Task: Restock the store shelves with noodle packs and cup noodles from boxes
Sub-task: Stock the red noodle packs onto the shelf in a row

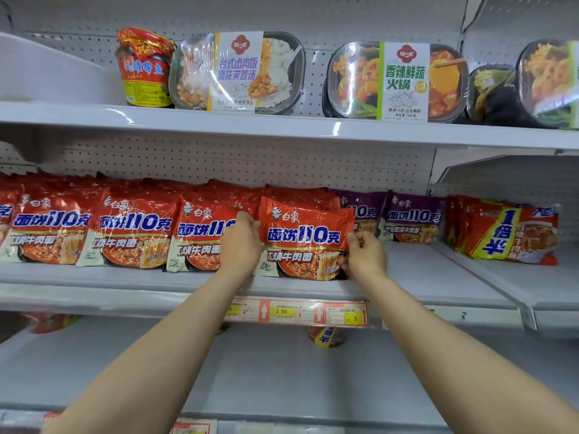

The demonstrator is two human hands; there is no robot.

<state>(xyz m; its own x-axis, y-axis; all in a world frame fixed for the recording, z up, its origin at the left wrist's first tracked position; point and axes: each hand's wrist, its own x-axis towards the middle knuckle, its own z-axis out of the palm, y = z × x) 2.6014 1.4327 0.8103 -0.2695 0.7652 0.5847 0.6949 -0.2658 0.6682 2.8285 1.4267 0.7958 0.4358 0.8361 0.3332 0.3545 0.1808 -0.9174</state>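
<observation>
Both forearms are reaching up from the bottom of the view to the middle shelf. L hand & R hand are each gripping a side edge of the red noodle pack, fingers clamped on the wrapper, w/ the pack standing upright at the shelf front, touching the red row on its left & just beside the purple packs on its right. Likely risk: pack is leaning forward w/ little behind it on the right, so letting go too soon could tip it off the lip; pushing hard could knock the neighbouring packs askew.
</observation>
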